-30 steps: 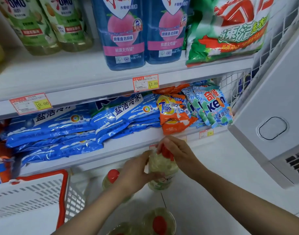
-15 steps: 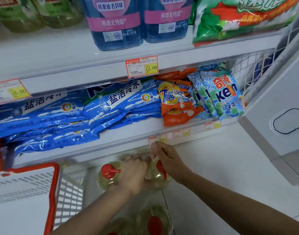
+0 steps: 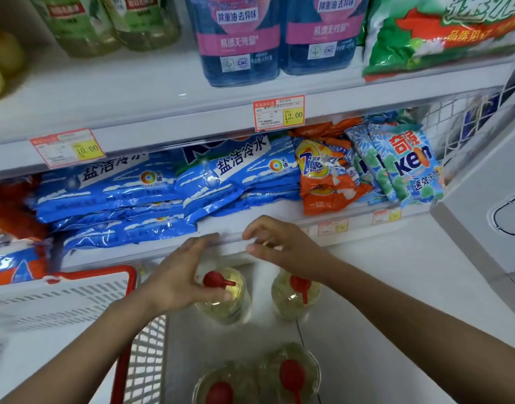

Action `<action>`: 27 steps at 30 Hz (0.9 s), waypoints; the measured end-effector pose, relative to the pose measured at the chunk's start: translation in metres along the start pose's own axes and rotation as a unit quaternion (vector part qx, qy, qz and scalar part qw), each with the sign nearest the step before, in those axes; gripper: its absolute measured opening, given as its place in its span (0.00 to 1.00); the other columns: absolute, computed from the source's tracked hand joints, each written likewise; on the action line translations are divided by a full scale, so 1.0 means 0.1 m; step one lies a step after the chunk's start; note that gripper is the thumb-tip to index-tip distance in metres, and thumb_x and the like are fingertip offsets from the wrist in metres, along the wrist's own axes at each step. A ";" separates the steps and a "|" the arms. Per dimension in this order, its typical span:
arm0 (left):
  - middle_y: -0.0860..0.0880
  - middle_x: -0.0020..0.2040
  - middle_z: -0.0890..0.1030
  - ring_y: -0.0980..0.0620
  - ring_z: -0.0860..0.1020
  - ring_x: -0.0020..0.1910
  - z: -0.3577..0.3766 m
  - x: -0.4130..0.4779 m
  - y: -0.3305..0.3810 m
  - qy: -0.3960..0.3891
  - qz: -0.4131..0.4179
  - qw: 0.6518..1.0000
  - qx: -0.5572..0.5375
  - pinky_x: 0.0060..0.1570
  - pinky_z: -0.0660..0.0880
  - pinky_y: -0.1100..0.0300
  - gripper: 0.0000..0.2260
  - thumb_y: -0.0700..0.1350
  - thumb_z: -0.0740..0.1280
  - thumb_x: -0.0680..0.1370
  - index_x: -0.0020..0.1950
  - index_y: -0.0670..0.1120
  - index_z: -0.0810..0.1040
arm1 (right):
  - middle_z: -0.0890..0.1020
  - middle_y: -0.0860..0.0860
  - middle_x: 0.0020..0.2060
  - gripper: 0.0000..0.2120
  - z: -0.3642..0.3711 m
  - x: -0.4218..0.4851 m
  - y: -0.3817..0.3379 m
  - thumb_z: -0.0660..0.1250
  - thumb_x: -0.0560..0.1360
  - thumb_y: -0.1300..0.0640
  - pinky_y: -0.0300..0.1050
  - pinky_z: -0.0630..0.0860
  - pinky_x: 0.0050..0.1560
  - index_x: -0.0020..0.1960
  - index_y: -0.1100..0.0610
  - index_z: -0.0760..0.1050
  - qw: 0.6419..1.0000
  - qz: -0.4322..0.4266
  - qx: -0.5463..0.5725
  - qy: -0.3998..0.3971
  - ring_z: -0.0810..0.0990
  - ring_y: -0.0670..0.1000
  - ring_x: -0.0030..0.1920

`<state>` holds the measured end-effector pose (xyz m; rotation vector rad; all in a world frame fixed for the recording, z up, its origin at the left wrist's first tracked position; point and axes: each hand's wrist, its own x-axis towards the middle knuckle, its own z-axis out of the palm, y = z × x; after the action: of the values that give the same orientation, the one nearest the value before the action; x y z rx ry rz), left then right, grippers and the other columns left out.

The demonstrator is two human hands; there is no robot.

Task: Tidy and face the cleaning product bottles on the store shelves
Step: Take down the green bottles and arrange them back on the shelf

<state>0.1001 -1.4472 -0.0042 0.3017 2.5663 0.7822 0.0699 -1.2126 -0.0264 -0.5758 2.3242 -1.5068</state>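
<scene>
Right, far left at nine o'clock sits a white basket with a red rim, low beside the shelving. Next along, the left hand comes in from seven o'clock, fingers spread and curled loosely over a pale yellow bottle with a red cap; thumb near the cap, touching the bottle's shoulder, not clamped tight. Just to its right at the centre stands a second red-capped bottle, upright on the floor-level shelf. The right hand hovers above it, fingers half-curled and open, gripping nothing. Down at six o'clock, two more red-capped bottles stand close together. Up at twelve o'clock, blue detergent bags lie stacked on the middle shelf, orange and patterned packs toward two o'clock, blue jugs above.
</scene>
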 end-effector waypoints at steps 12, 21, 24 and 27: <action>0.47 0.56 0.82 0.49 0.81 0.57 0.56 -0.01 -0.65 -0.021 -0.109 0.936 -0.335 0.47 0.78 0.67 0.25 0.39 0.78 0.68 0.63 0.48 0.76 | 0.82 0.50 0.51 0.18 0.79 0.18 0.08 0.66 0.77 0.44 0.48 0.74 0.53 0.61 0.53 0.75 0.961 -0.049 -0.261 -0.081 0.78 0.50 0.50; 0.58 0.63 0.79 0.62 0.75 0.63 0.29 -0.14 -0.52 -0.037 -0.003 0.939 -0.341 0.60 0.74 0.63 0.37 0.53 0.79 0.66 0.72 0.60 0.66 | 0.82 0.50 0.36 0.29 0.38 0.11 -0.27 0.56 0.73 0.31 0.52 0.76 0.39 0.54 0.54 0.79 0.977 -0.089 -0.173 0.092 0.79 0.50 0.35; 0.50 0.61 0.81 0.53 0.79 0.61 0.34 -0.23 -0.41 -0.019 0.022 0.928 -0.372 0.56 0.77 0.60 0.36 0.43 0.80 0.67 0.71 0.53 0.67 | 0.82 0.49 0.37 0.27 0.23 0.11 -0.54 0.58 0.74 0.34 0.50 0.77 0.40 0.53 0.57 0.79 0.978 -0.104 -0.131 0.124 0.79 0.48 0.35; 0.49 0.56 0.84 0.50 0.82 0.56 0.26 -0.31 -0.23 0.047 0.036 0.926 -0.372 0.56 0.78 0.55 0.35 0.51 0.80 0.60 0.65 0.50 0.72 | 0.82 0.43 0.35 0.20 0.13 0.08 -0.73 0.62 0.72 0.36 0.43 0.76 0.40 0.48 0.51 0.80 0.979 -0.106 -0.068 0.160 0.78 0.43 0.35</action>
<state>0.1375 -1.4636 -0.0257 0.1101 2.1365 1.7429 0.0805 -1.2536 0.0346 -0.6783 2.7010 -1.6488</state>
